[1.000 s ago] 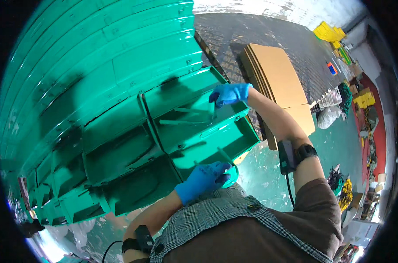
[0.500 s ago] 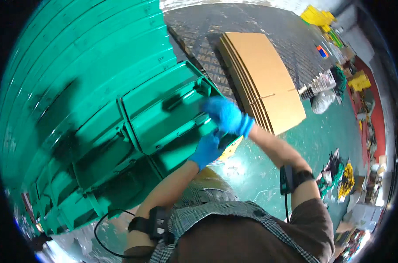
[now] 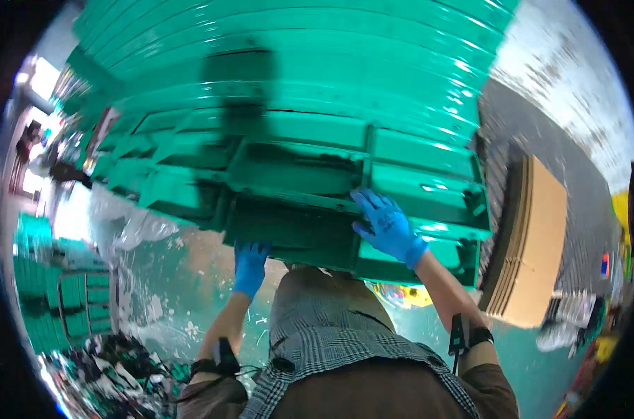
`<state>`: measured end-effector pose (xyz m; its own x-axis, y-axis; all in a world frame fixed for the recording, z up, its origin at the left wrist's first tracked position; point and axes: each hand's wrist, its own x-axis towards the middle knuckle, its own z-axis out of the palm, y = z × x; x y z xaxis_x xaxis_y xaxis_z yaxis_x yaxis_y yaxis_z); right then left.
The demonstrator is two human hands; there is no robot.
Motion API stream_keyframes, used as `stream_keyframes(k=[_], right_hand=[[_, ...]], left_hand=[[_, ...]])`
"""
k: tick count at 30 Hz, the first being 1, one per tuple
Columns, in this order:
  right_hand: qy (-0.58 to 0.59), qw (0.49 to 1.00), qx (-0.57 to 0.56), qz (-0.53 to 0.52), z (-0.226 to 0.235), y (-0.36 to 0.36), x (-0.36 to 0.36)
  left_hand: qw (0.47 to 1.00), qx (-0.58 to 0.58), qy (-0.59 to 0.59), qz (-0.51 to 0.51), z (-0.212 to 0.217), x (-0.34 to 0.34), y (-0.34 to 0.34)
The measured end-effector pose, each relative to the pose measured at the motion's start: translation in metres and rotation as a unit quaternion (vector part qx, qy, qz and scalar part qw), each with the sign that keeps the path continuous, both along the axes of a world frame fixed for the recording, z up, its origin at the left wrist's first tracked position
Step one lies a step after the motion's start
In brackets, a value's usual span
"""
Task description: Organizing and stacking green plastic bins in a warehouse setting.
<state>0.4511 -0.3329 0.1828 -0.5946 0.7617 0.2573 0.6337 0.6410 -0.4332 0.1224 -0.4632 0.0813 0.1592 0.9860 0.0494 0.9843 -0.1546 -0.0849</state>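
In front of me is a large green plastic panel (image 3: 296, 197) with ribs that divide its face into rectangular compartments. My left hand (image 3: 250, 271), in a blue glove, is at its near edge with fingertips stretched against the rim; the thumb is not clear. Farther right, my gloved right hand (image 3: 389, 229) lies over a rib at the middle row, with fingers and thumb apart and nothing seen in them. A dark shaded compartment (image 3: 289, 223) lies between the two hands. Beyond it rises a stack of ribbed green panels (image 3: 317, 56).
Flat brown cardboard (image 3: 537, 244) leans in a stack at the right. A crumpled clear plastic sheet (image 3: 142, 227) lies at left, near a metal rack (image 3: 86, 307) beside green stacked pieces. Dark and white scraps (image 3: 118, 370) pile at lower left. Something yellow (image 3: 418, 296) shows under the panel.
My view has turned left. The hands, close together at the panel's right end before, are now apart: the left at the near edge, the right spread on a rib.
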Motion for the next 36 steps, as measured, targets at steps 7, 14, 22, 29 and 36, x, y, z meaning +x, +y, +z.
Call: stream_keyframes(k=[7, 14, 22, 29, 36], right_hand=[[-0.351, 0.881, 0.068, 0.309, -0.080, 0.005, -0.140], [-0.310, 0.920, -0.185, 0.153, 0.031, 0.030, -0.304], [-0.056, 0.949, -0.187, 0.247, 0.035, 0.039, -0.627], [-0.051, 0.996, 0.022, 0.074, -0.060, 0.154, -0.821], [-0.318, 0.943, -0.023, 0.096, -0.056, 0.215, -0.892]], left_hand=[[0.946, 0.103, -0.296, 0.086, -0.030, -0.075, 0.030], [0.868, -0.022, -0.455, 0.200, -0.026, -0.177, -0.108], [0.674, 0.043, -0.425, 0.603, -0.058, -0.355, -0.307], [0.451, 0.472, -0.569, 0.500, 0.081, -0.506, -0.271], [0.369, 0.441, -0.573, 0.584, -0.037, -0.636, -0.302]])
